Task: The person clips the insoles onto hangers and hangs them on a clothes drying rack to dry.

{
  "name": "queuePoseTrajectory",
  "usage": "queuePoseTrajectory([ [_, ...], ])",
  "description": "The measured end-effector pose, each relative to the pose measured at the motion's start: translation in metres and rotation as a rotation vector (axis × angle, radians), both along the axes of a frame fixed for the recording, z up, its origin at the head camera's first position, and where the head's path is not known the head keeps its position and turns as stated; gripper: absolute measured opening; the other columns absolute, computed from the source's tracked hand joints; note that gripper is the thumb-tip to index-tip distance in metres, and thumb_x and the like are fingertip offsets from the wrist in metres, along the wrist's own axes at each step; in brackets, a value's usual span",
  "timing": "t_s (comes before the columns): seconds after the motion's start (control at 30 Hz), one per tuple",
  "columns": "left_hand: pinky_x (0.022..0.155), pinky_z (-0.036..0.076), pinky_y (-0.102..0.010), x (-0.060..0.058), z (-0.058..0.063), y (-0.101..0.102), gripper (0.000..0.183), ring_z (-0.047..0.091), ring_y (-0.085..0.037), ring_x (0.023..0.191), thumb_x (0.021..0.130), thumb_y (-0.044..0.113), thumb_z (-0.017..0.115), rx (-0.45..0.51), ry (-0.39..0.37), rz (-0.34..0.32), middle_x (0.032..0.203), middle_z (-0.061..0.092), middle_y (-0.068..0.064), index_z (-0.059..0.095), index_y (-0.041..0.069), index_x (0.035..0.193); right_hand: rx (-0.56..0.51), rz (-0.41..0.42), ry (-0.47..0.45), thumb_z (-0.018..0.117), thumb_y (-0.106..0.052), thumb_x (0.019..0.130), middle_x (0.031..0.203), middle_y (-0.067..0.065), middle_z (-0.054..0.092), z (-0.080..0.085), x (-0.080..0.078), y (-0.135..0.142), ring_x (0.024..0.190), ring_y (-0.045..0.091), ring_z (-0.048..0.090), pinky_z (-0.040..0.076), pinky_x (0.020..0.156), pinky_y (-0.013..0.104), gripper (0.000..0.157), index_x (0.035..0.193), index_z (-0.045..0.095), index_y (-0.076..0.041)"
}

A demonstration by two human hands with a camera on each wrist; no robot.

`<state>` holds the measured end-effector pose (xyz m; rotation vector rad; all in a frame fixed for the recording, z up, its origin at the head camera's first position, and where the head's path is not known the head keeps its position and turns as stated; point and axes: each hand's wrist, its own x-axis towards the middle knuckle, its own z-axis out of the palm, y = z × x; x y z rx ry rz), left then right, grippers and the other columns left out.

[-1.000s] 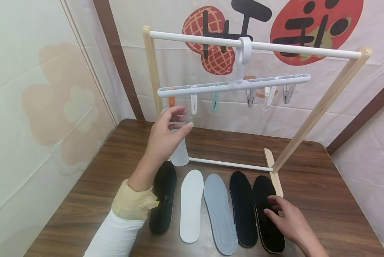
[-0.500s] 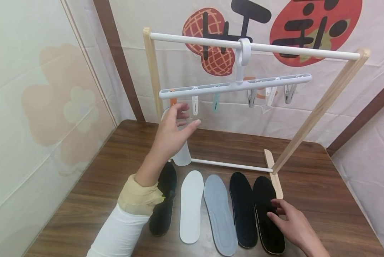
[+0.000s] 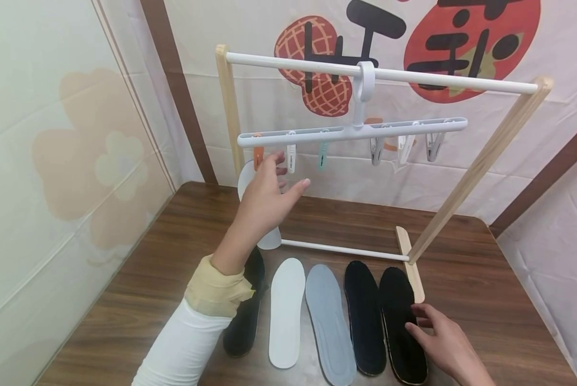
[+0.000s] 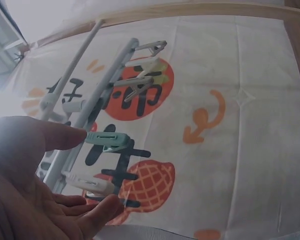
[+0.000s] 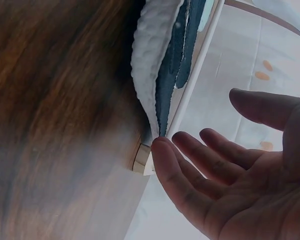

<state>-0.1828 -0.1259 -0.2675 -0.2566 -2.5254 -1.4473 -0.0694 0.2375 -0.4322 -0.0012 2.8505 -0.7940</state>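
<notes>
Left hand [image 3: 269,195] spread wide, empty, beside pale insole [image 3: 246,179] under orange clip [image 3: 258,154], left of centre. Right hand [image 3: 444,339], fingers loose, at black insole [image 3: 398,308], lower right. Probably clipping step; next likely needs lifting black insole.

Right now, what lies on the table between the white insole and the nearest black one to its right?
A grey insole lies between the white insole and that black insole, in the head view.

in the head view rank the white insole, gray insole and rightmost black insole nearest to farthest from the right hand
1. Rightmost black insole: by the right hand
2. Gray insole: middle of the row
3. White insole: left of the gray insole
</notes>
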Motion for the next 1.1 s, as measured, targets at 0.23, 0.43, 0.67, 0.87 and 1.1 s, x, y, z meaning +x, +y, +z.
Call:
queuePoseTrajectory([
  [0.23, 0.105, 0.049, -0.042, -0.007, 0.004, 0.005, 0.085, 0.051, -0.028, 0.137, 0.096, 0.038, 0.07, -0.015, -0.043, 0.003, 0.159, 0.037, -0.014, 0.022, 0.007, 0.159, -0.002, -0.022, -0.046, 0.069, -0.028, 0.096, 0.126, 0.023, 0.066, -0.004, -0.005, 0.003, 0.103, 0.032, 0.07, 0.052, 0.087, 0.057, 0.048, 0.132, 0.058, 0.001],
  [0.43, 0.105, 0.048, -0.041, -0.011, 0.004, 0.008, 0.085, 0.052, -0.029, 0.136, 0.096, 0.037, 0.069, -0.016, -0.05, -0.004, 0.159, 0.036, -0.016, 0.02, 0.007, 0.159, -0.013, -0.034, -0.051, 0.069, -0.027, 0.096, 0.126, 0.023, 0.066, -0.007, -0.006, 0.005, 0.103, 0.031, 0.071, 0.052, 0.087, 0.056, 0.048, 0.132, 0.058, 0.001],
  [0.67, 0.109, 0.044, -0.037, -0.014, 0.002, 0.01, 0.083, 0.045, -0.026, 0.142, 0.097, 0.029, 0.069, 0.033, -0.01, -0.037, 0.16, 0.034, -0.016, 0.019, 0.006, 0.159, -0.014, -0.043, -0.023, 0.07, -0.025, 0.095, 0.124, 0.022, 0.067, -0.01, -0.005, 0.007, 0.102, 0.03, 0.072, 0.053, 0.085, 0.053, 0.045, 0.131, 0.059, 0.001],
  [0.87, 0.109, 0.044, -0.035, -0.016, 0.001, 0.011, 0.082, 0.041, -0.025, 0.145, 0.098, 0.028, 0.067, 0.06, 0.015, -0.044, 0.161, 0.032, -0.016, 0.019, 0.005, 0.159, -0.001, -0.046, -0.021, 0.07, -0.025, 0.096, 0.118, 0.021, 0.069, -0.012, -0.01, 0.008, 0.099, 0.031, 0.072, 0.053, 0.084, 0.053, 0.046, 0.13, 0.058, 0.003],
  [1.1, 0.109, 0.044, -0.038, -0.017, 0.001, 0.009, 0.077, 0.041, -0.028, 0.145, 0.101, 0.027, 0.062, 0.076, -0.002, -0.055, 0.16, 0.033, -0.02, 0.019, 0.001, 0.159, 0.018, -0.051, 0.016, 0.07, -0.022, 0.094, 0.103, 0.011, 0.073, -0.017, -0.013, 0.009, 0.093, 0.028, 0.072, 0.051, 0.083, 0.052, 0.045, 0.129, 0.058, 0.004],
])
